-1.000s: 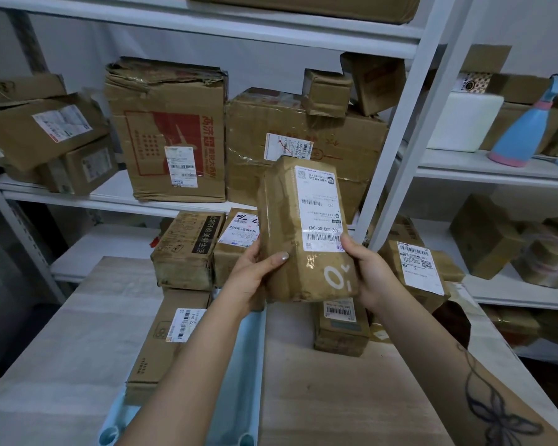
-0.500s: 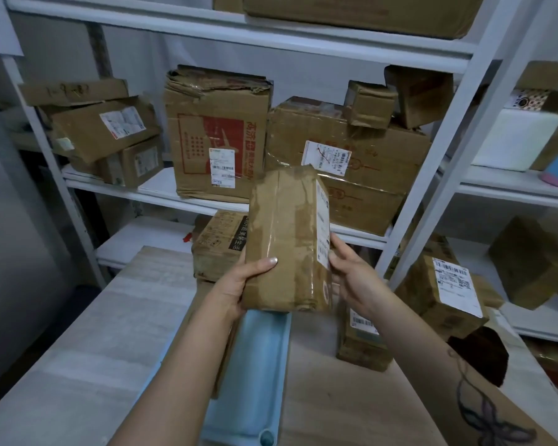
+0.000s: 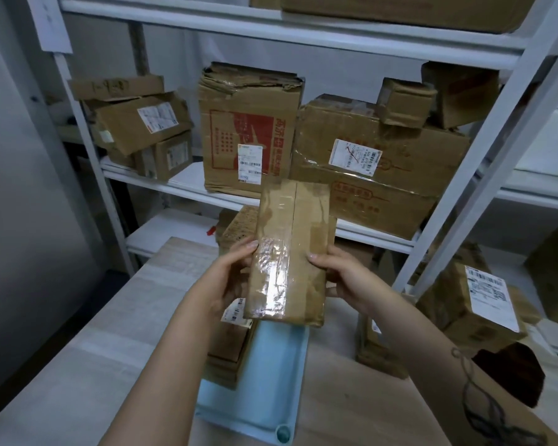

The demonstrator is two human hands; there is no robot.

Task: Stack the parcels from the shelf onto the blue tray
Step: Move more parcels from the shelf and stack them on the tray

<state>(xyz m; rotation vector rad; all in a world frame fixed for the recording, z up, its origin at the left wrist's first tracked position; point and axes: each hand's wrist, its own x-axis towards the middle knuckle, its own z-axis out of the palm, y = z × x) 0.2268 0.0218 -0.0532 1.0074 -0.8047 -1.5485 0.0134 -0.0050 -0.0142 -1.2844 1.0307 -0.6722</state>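
A taped brown parcel is held upright in the air, its plain taped side facing me. My left hand grips its left edge and my right hand grips its right edge. Below it lies the blue tray on the wooden table. Flat parcels rest on the tray's left side, partly hidden by my left arm. Further parcels stand behind, at the tray's far end.
White shelving stands behind the table with large boxes and smaller ones. A labelled box and another parcel sit at the table's right. A grey wall is on the left.
The parcel has been turned in my hands: its label side faced me before, its taped plain side faces me now. The view has shifted left.
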